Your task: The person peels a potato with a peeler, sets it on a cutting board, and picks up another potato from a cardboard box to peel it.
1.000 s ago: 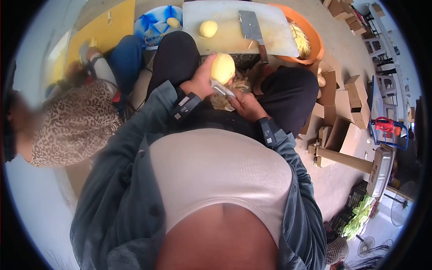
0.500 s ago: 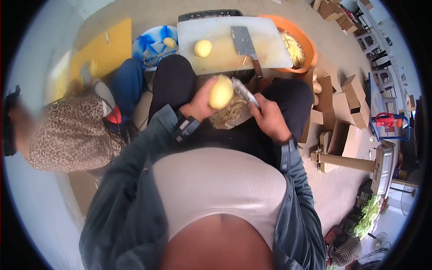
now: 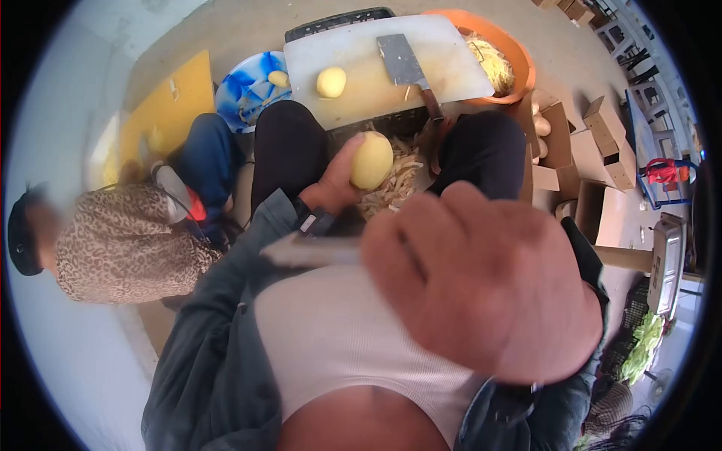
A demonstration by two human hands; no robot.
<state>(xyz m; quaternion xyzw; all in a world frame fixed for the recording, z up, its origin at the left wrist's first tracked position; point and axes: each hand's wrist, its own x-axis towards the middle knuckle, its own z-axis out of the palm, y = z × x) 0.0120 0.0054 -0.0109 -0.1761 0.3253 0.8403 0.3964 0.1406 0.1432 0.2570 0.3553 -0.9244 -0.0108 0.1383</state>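
Note:
My left hand (image 3: 336,180) is wrapped around a pale yellow peeled potato (image 3: 372,161) between my knees. Close to the camera, my right hand (image 3: 489,278) looms large and blurred, its fingers closed on a peeler (image 3: 312,250) that points left across my chest. The peeler's blade is smeared by motion. Beneath the potato lies a heap of brown peelings (image 3: 402,171). Beyond my knees, a white cutting board (image 3: 368,52) carries another peeled potato (image 3: 331,82) and a cleaver (image 3: 401,60) with its wooden handle toward me.
An orange basin (image 3: 520,60) with yellow shreds stands right of the board. To its left are a blue-and-white basin (image 3: 232,94) and a yellow board (image 3: 184,94). A co-worker in a leopard-print top (image 3: 135,244) sits at left. Cardboard boxes (image 3: 558,131) and a scale (image 3: 667,263) are at right.
My right hand has come up from beside the potato toward the camera, bringing the peeler with it. The left hand still holds the potato in nearly the same place.

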